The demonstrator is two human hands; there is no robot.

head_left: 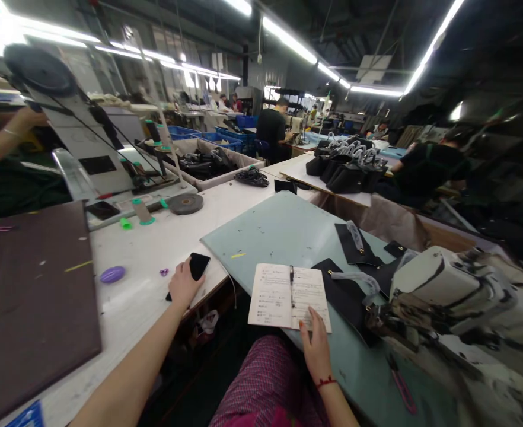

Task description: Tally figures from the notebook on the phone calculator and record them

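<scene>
My left hand rests on a black phone lying near the edge of the white table, fingers curled over its lower end. My right hand lies flat with fingers stretched on the lower right corner of an open notebook. A pen sits in the notebook's fold. The notebook lies on a pale green sewing table. Black leather pieces lie just right of the notebook.
A white sewing machine stands at the right. A dark board covers the left table; a purple oval, green bits and a grey disc lie beyond. Black bags and seated people fill the tables behind.
</scene>
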